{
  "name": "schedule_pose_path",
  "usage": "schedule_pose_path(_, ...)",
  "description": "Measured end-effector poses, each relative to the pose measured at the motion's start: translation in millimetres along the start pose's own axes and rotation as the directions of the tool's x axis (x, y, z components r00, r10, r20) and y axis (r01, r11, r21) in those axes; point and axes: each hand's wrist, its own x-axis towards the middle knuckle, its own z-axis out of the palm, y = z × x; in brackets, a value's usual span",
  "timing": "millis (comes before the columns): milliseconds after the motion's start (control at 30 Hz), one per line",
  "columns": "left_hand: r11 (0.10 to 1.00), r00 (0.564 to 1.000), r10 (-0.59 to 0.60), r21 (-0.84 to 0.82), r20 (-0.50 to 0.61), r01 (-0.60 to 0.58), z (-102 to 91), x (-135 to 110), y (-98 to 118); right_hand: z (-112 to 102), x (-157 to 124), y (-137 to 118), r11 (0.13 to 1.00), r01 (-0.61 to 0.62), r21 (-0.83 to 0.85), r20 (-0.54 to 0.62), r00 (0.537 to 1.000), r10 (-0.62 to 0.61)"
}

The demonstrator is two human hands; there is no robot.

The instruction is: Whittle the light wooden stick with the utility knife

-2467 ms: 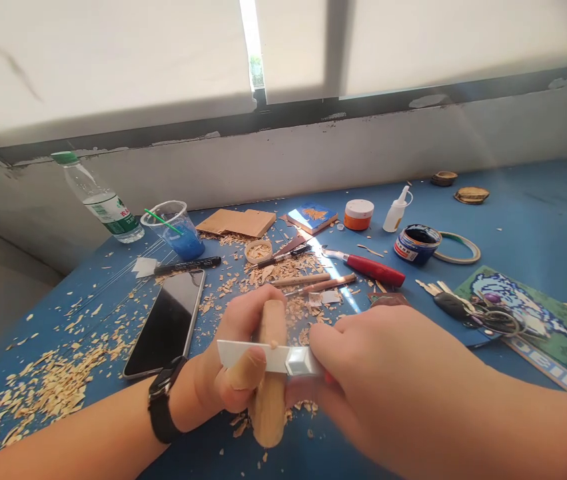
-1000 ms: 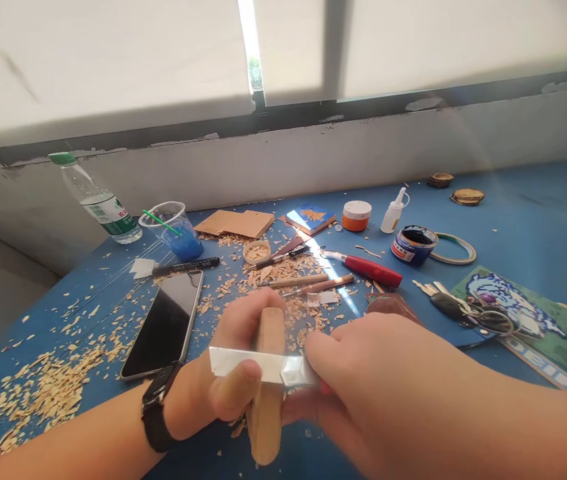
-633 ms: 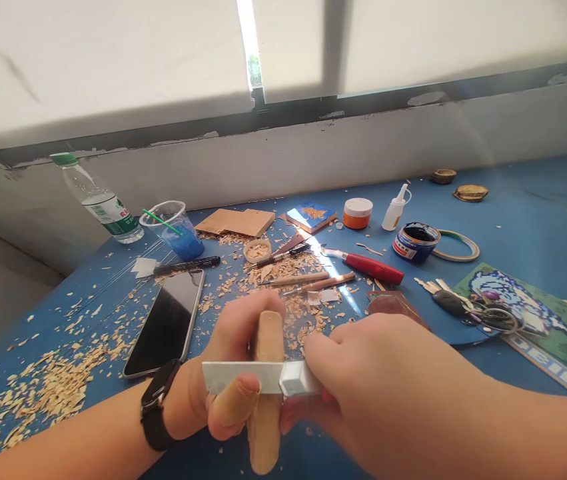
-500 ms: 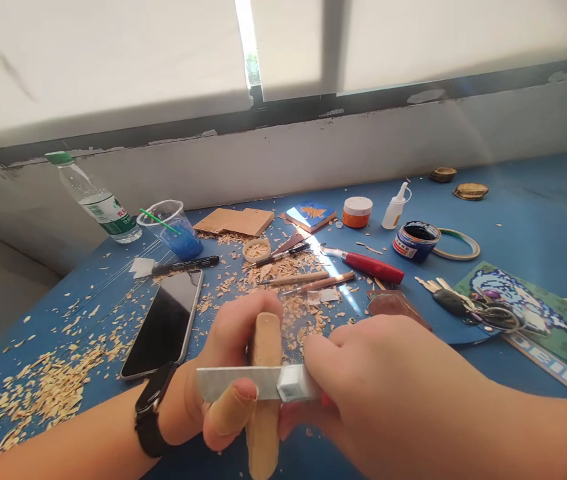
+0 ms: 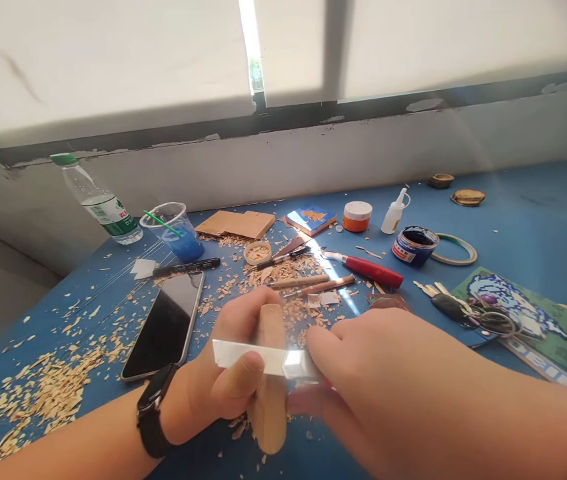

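A pale piece of wood (image 5: 270,417) with a rounded near end is gripped in my left hand (image 5: 236,340), fingers wrapped round its far side. My right hand (image 5: 378,373) is closed on the handle of a carving knife (image 5: 276,361), whose grip is mostly covered by the fingers. The blade lies crosswise over the wood and points left. My left thumb presses against the blade's near edge, which I take to be its back. Whether the cutting edge bites into the wood cannot be seen.
Wood shavings (image 5: 53,380) litter the blue table. Left stand a phone (image 5: 166,327), a cup of blue liquid (image 5: 183,243) and a water bottle (image 5: 108,210). Beyond the hands lie a red-handled knife (image 5: 370,270), an open ink jar (image 5: 416,247), a glue bottle (image 5: 394,213) and keys (image 5: 473,310).
The knife blade has moved away from me along the wood and tilted, its tip now higher than the bolster. The wood's near end has risen, and both hands have shifted slightly.
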Motion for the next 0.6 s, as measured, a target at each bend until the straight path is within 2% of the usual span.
schedule_pose_path(67, 0.999, 1.0, 0.025, 0.043, -0.008, -0.025, -0.2, 0, 1, 0, -3, -2, 0.999, 0.055, -0.004, 0.007, 0.998, -0.055)
schedule_pose_path(133, 0.992, 0.999, 0.046, 0.117, -0.017, -0.043, 0.4, 0, 2, 1, -8, -3, 0.999, 0.042, -0.011, -0.01, 0.999, -0.042)
schedule_pose_path(267, 0.976, 0.998, 0.057, 0.211, -0.025, -0.05, 2.3, 1, 1, 0, -14, 1, 0.992, -0.126, 0.0, -0.04, 0.991, 0.126)
schedule_pose_path(367, 0.976, 0.997, 0.066, 0.209, -0.05, -0.054, 2.7, 2, -3, -2, -12, 6, 0.984, -0.176, 0.02, -0.029, 0.984, 0.176)
schedule_pose_path(600, 0.988, 0.998, 0.055, 0.146, -0.042, -0.048, 3.0, 1, -6, -1, -5, 12, 0.992, -0.129, 0.01, -0.027, 0.991, 0.129)
